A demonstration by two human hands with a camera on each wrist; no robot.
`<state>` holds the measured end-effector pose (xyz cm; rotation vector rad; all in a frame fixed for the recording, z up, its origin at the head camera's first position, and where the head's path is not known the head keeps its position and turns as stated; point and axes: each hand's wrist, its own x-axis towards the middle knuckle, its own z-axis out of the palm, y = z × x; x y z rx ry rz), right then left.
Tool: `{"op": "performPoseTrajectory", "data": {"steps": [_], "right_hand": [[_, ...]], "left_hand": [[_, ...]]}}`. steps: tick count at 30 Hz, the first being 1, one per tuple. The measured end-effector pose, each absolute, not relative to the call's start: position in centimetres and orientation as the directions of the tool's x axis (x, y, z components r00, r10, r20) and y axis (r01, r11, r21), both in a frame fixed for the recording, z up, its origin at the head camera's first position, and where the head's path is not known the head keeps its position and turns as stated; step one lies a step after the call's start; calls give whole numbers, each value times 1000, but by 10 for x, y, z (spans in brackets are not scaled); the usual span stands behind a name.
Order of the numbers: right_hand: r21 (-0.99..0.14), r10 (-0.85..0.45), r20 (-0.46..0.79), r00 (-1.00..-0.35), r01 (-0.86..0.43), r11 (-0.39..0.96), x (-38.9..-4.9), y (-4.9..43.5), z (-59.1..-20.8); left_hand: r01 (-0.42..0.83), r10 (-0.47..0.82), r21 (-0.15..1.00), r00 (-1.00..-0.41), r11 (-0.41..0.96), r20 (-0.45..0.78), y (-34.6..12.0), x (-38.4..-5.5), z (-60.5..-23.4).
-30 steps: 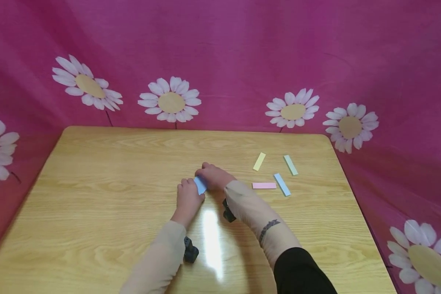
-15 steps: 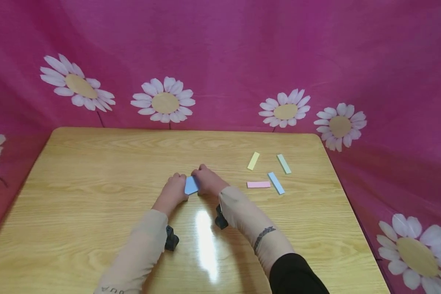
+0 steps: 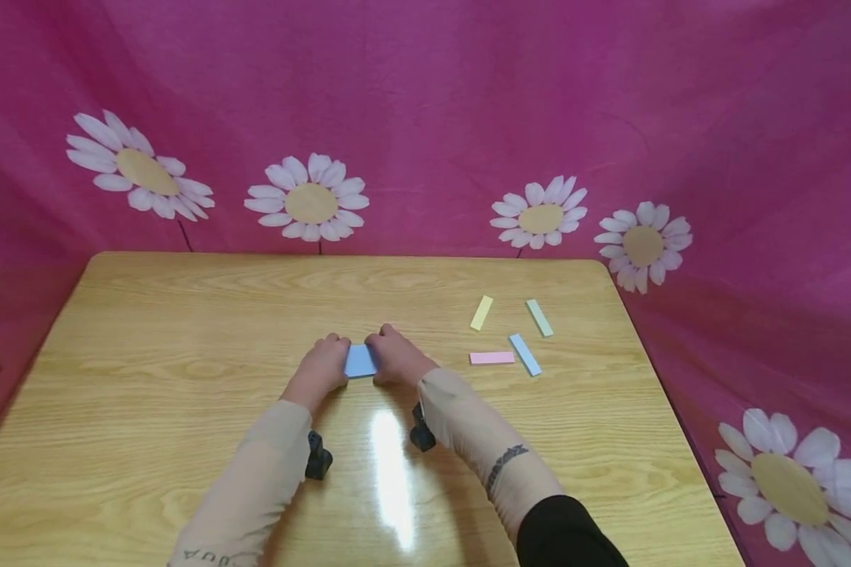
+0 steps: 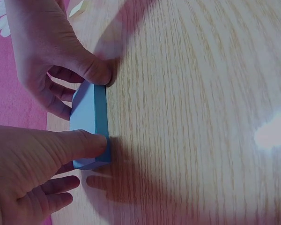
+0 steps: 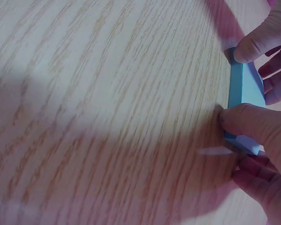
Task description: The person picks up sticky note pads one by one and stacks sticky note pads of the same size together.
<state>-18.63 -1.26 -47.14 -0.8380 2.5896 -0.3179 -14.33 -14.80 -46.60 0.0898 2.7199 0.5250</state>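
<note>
A light blue sticky note pad (image 3: 360, 361) lies flat near the middle of the wooden table, its long thick edge facing me. My left hand (image 3: 317, 368) grips the pad's left end; in the left wrist view its thumb presses the front edge, with the other fingers behind. At the right end, my right hand (image 3: 400, 358) pinches the pad the same way, thumb in front. Both wrist views show the pad (image 5: 250, 86) as a thick block with a darker teal side. The ends of the pad are partly covered by the fingers.
Right of the hands lie narrow paper strips: pink (image 3: 492, 358), blue (image 3: 525, 355), yellow (image 3: 481, 313) and green (image 3: 540, 317). A pink daisy-patterned curtain (image 3: 411, 118) stands behind the wooden table (image 3: 184, 354). Light glares on the tabletop in front of the hands.
The left hand has shifted left along the pad and now holds its left end. The pad has turned from slanted to lying straight across. The head view has swung slightly right.
</note>
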Motion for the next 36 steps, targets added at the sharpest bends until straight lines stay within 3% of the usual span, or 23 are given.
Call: {"op": "performPoseTrajectory", "data": {"steps": [36], "right_hand": [[-310, -577, -281, -767, -497, 811, -180, -11, -474]], "left_hand": [[72, 154, 251, -933, 965, -325, -149, -141, -469]]}}
